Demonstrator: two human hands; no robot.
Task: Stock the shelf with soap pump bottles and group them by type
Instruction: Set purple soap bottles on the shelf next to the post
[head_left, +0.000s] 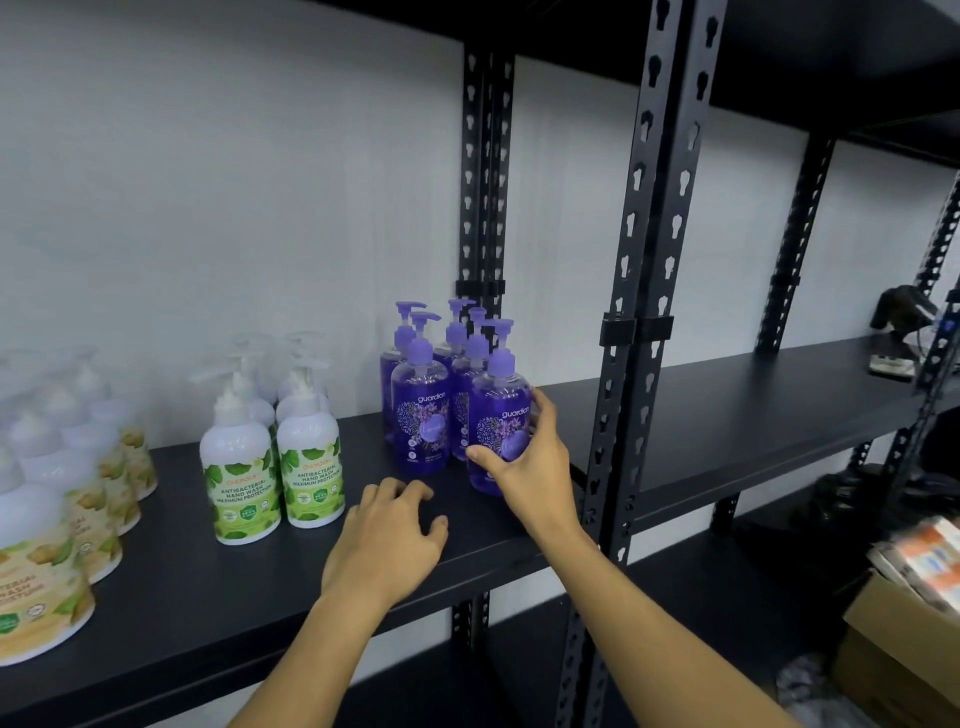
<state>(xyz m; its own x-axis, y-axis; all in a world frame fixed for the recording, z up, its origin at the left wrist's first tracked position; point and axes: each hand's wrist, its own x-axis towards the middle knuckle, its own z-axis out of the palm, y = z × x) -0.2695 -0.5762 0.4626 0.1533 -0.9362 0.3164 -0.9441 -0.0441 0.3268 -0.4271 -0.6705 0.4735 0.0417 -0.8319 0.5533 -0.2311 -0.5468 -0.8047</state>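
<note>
So my black shelf board has three bunches on it: yellow-label white pump bottles far left, green-label antibacterial hand wash in the middle, and the purple guardian bottles at the right end. The next bay's board holds some dark stuff I can't make out.

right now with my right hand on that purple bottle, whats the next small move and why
Probably nudge the purple bottle back, level with its front neighbour, then let go. Your right hand grips it by the shelf front edge, ahead of the purple group; your left hand rests on the shelf.
</note>
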